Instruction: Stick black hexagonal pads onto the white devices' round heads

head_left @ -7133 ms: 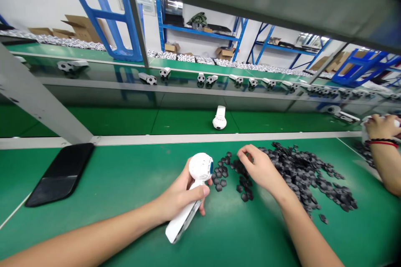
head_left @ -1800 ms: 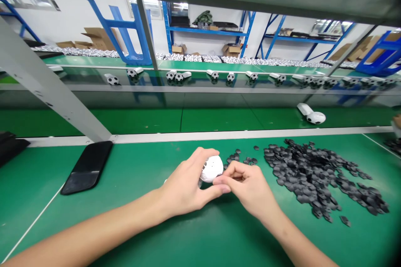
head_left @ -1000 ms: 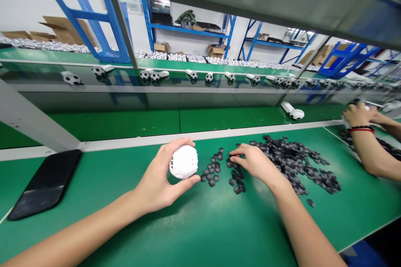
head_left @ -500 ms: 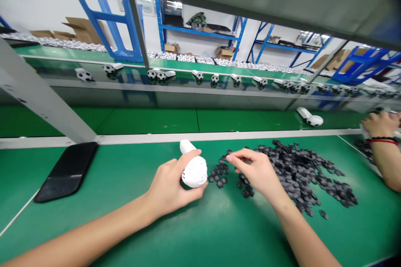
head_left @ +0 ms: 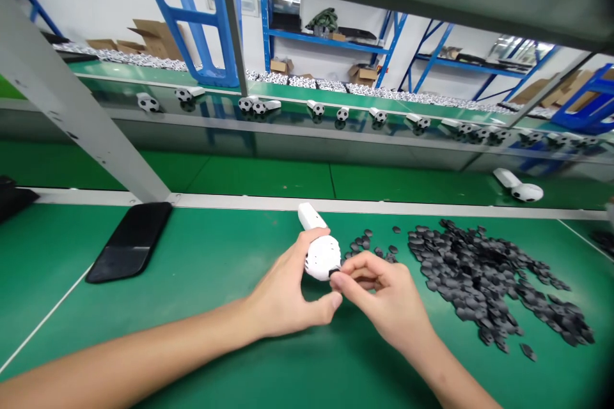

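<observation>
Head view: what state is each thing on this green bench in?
White ball-headed device: held, handle tilted upward.
Left hand: gripping the device.
Right hand: pinching a black hexagonal patch against the device.
Other black patches: loose in a heap.
Black pad: lying flat.

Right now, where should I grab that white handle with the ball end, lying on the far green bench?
Grip the slim, straight stem of the white handle, coming from above on your side of the far green bench. It lies on its side with the stem angled left, away from the ball end. Your fingers should close around the stem more easily than the wider, rounded ball.
</observation>
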Tool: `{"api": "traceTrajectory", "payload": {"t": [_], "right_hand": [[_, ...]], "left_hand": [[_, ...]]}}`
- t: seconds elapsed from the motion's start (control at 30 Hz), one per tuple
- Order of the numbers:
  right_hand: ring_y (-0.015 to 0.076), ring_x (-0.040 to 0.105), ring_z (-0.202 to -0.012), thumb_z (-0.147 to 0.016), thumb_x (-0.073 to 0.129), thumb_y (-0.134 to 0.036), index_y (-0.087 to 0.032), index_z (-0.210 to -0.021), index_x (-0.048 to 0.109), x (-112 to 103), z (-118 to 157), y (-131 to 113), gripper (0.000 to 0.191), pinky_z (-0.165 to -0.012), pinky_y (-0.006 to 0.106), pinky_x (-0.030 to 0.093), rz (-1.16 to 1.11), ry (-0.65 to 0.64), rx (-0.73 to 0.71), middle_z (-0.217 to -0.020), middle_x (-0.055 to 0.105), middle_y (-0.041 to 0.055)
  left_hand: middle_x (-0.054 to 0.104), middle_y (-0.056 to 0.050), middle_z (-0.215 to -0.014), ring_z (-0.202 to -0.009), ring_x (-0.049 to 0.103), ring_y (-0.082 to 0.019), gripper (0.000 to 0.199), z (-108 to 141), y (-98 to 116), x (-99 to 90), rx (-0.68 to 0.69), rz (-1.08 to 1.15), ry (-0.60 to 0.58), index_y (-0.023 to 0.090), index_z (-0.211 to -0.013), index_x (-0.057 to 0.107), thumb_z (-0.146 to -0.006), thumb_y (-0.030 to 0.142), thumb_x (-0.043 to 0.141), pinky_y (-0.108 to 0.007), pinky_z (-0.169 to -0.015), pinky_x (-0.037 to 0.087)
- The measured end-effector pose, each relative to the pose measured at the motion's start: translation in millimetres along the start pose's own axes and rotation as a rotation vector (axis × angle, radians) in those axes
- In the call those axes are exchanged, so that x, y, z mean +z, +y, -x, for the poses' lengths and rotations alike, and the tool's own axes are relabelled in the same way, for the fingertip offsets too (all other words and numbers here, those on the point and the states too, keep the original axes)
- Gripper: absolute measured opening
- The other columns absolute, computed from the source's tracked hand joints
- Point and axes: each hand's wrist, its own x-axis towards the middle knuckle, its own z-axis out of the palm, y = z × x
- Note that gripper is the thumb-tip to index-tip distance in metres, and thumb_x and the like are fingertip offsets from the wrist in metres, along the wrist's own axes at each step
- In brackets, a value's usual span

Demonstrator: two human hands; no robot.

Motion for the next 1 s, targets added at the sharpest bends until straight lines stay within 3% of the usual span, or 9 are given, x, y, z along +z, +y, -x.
{"api": "traceTrajectory", "payload": {"t": [0.1, 0.2, 0.43, 0.57, 0.67, 0.73, 0.87, 1.0], "right_hand": [[0.0152, 0.071, -0.062, -0.083, 0.083, -0.033, -0.022, -0.072, 0.066, 3, -1, 1, 0.023, -0.062, 0.021, 0.059, 0.094, 0.040, -0.038, -0.068, 0.074, -0.0017], [0.0125, 0.062, -0.054, -0.084, 0.082, -0.032, -0.022, -0.067, 0.062, 2, -3, 4, 0.028, -0.055, 0.021, 0.054, 0.154, 0.051, -0.082, -0.061, 0.068, -0.0035], [0.0127, 0.062, -0.059, -0.083, 0.082, -0.029, -0.021, -0.066, 0.060, 4, -4, 13, 0.029, -0.058, 0.020, 0.052, 0.165, 0.048, -0.078, -0.065, 0.066, -0.0036], [0.0130, 0.060, -0.064, -0.092, 0.075, -0.031, -0.022, -0.074, 0.061, 4, -8, 13, 0.025, -0.061, 0.021, 0.049, 0.248, -0.002, -0.219, -0.071, 0.065, -0.0030], [0.0147, 0.066, -0.076, -0.104, 0.057, -0.031, -0.023, -0.092, 0.069, -15, -13, 6, 0.019, -0.071, 0.024, 0.050, 0.341, -0.160, -0.295, -0.086, 0.072, -0.0004], [0.0162, 0.070, -0.087, -0.108, 0.048, -0.031, -0.025, -0.109, 0.071, -38, -18, 5, 0.024, -0.079, 0.025, 0.052, 0.396, -0.200, -0.264, -0.100, 0.076, 0.0010], [0.0229, 0.070, -0.094, -0.103, 0.056, -0.036, -0.026, -0.108, 0.076, -89, -29, 23, 0.022, -0.078, 0.031, 0.051, 0.702, 0.046, -0.120, -0.106, 0.077, 0.0036], [0.0236, 0.070, -0.088, -0.098, 0.062, -0.037, -0.027, -0.104, 0.077, -109, -37, 45, 0.020, -0.076, 0.033, 0.049, 0.854, 0.029, 0.040, -0.100, 0.075, 0.0040]], "left_hand": [[0.062, -0.008, -0.122, -0.102, 0.063, -0.028, 0.081, -1, 2, -1.3, -0.073, -0.010, -0.026, 0.029, -0.145, 0.032, -0.081, 0.048, 0.078, -0.042, -0.087, 0.052], [0.063, -0.009, -0.121, -0.103, 0.063, -0.028, 0.075, -2, 3, -1.3, -0.064, -0.031, -0.026, 0.028, -0.142, 0.037, -0.084, 0.055, 0.076, -0.043, -0.088, 0.052], [0.063, -0.009, -0.122, -0.100, 0.064, -0.027, 0.072, -2, 0, -0.5, -0.018, -0.090, -0.004, 0.027, -0.141, 0.040, -0.085, 0.054, 0.075, -0.040, -0.084, 0.052], [0.066, -0.005, -0.111, -0.088, 0.064, -0.023, 0.068, -5, -3, -3.6, -0.009, -0.085, -0.014, 0.027, -0.140, 0.039, -0.086, 0.051, 0.073, -0.034, -0.076, 0.051], [0.066, -0.001, -0.098, -0.076, 0.060, -0.018, 0.056, -7, -6, -9.0, 0.017, -0.070, 0.009, 0.026, -0.136, 0.042, -0.091, 0.049, 0.066, -0.029, -0.069, 0.048], [0.064, 0.000, -0.093, -0.070, 0.056, -0.016, 0.048, -8, -9, -13.3, 0.031, -0.080, 0.037, 0.025, -0.134, 0.046, -0.094, 0.048, 0.062, -0.027, -0.065, 0.044], [0.061, 0.002, -0.085, -0.065, 0.049, -0.014, 0.042, -12, -12, -22.0, 0.082, -0.057, 0.037, 0.024, -0.129, 0.050, -0.095, 0.045, 0.061, -0.025, -0.061, 0.039], [0.059, 0.002, -0.086, -0.068, 0.048, -0.014, 0.038, -15, -11, -28.1, 0.106, 0.039, 0.072, 0.024, -0.126, 0.052, -0.096, 0.046, 0.059, -0.024, -0.062, 0.039]]}}
